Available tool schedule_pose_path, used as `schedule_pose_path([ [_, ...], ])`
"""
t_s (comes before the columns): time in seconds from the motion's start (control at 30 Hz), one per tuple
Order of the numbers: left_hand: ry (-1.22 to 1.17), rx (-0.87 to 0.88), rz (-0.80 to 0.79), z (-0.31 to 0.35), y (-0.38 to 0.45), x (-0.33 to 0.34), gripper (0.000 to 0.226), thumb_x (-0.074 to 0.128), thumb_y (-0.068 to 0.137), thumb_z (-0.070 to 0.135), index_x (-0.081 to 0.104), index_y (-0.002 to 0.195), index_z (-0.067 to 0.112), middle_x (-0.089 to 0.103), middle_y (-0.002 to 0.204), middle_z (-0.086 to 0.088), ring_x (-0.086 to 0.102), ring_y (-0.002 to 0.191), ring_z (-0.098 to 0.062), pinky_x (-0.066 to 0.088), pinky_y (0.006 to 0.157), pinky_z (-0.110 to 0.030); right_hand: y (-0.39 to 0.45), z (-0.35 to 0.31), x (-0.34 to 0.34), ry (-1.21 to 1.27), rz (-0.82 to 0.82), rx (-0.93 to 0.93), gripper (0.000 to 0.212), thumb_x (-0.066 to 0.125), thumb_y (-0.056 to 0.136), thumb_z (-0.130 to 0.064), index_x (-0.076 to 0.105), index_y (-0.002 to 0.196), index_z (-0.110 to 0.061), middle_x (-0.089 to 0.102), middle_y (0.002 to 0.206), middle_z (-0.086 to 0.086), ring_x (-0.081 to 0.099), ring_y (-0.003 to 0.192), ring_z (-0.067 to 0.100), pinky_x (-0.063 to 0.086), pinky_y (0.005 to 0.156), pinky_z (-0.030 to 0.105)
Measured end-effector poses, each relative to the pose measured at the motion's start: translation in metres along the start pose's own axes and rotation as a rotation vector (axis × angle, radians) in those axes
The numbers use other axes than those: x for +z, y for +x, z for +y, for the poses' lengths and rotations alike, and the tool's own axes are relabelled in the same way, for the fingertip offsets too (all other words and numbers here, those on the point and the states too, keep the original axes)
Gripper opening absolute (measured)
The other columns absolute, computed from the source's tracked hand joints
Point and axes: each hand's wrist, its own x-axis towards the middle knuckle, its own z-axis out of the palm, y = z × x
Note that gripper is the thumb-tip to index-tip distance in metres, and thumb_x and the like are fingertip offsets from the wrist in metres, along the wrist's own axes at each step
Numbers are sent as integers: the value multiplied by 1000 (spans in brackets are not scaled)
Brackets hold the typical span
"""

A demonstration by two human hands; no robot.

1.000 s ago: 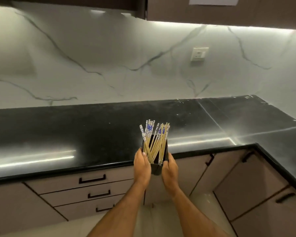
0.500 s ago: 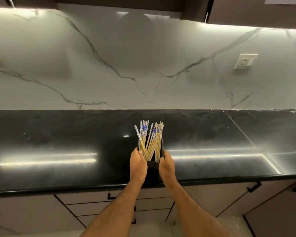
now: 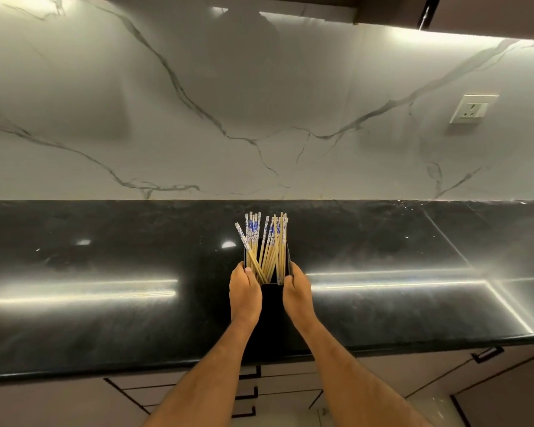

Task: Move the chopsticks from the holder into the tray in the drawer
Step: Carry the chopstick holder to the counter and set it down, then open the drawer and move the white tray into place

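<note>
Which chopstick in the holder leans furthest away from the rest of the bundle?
The blue-and-white-topped chopstick at the bundle's far left: it slants out leftward over the holder, while the other chopsticks stand closer to upright.

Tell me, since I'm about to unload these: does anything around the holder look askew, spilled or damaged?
Only a small thing: one blue-patterned chopstick leans out to the left, away from the other chopsticks in the black holder. The left hand and right hand grip the holder's sides. Nothing is spilled on the countertop.
</note>
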Motion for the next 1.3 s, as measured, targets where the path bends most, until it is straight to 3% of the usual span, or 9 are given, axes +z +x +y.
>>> schedule_pose_path([
  [0.23, 47, -6, -25, -2, 22, -11, 23, 37, 105, 26, 59, 107, 25, 63, 108, 2, 59, 95, -6, 38, 70, -14, 16, -7, 12, -68, -44, 20, 33, 38, 102, -12, 62, 112, -31, 69, 105, -13, 67, 101, 4, 57, 77, 16],
  [0.33, 55, 5, -36, -3, 22, -19, 32, 39, 105, 32, 59, 125, 19, 64, 123, -2, 57, 108, -9, 42, 89, -25, 18, -7, 11, -154, -42, 26, 25, 37, 107, -24, 59, 119, -22, 66, 117, -2, 64, 113, 13, 55, 93, 29],
  [0.4, 89, 19, -20, -4, 17, -26, 42, 40, 104, 36, 51, 139, 16, 57, 137, -3, 54, 124, -15, 39, 100, -30, 13, -4, 7, -196, -21, 47, 38, 38, 108, -33, 52, 136, -13, 60, 134, 7, 57, 127, 22, 49, 107, 39],
  [0.47, 145, 41, -18, -10, 7, -33, 51, 40, 104, 39, 41, 148, 15, 49, 148, -4, 45, 138, -18, 35, 110, -33, 0, 0, 1, -255, 4, 46, 50, 39, 108, -36, 39, 151, -11, 48, 150, 9, 45, 140, 23, 38, 116, 39],
  [0.6, 304, 234, -2, -22, -25, -49, 48, 41, 103, 36, 43, 145, 14, 54, 142, -4, 50, 133, -16, 33, 103, -20, -40, 16, -15, -501, 18, -137, 51, 40, 107, -35, 34, 153, -12, 40, 156, 7, 37, 145, 19, 27, 113, 25],
  [0.7, 439, 410, 10, -35, -57, -61, 43, 43, 102, 32, 48, 140, 12, 59, 133, -4, 56, 124, -13, 37, 102, -17, -75, 29, -27, -745, 44, -358, 48, 45, 106, -27, 43, 148, -4, 50, 149, 13, 46, 141, 25, 29, 117, 28],
  [0.9, 652, 553, -25, -78, -122, -80, 48, 46, 102, 32, 48, 143, 8, 56, 142, -8, 51, 135, -20, 41, 116, -37, -135, 56, -40, -919, -66, -504, 47, 60, 100, -20, 52, 141, 2, 59, 138, 19, 57, 131, 32, 46, 112, 41],
  [1.07, 787, 537, -106, -121, -171, -90, 50, 51, 102, 30, 47, 146, 8, 54, 147, -12, 48, 140, -25, 35, 119, -39, -179, 92, -46, -960, -244, -467, 50, 45, 106, -26, 41, 150, -3, 48, 152, 17, 44, 143, 29, 31, 120, 38],
  [1.3, 838, 241, -320, -161, -183, -86, 55, 35, 108, 32, 24, 157, 10, 30, 163, -11, 23, 153, -24, 12, 124, -34, -191, 122, -30, -1036, -444, -308, 51, 34, 110, -28, 27, 156, -9, 34, 161, 12, 29, 151, 26, 21, 125, 37],
])
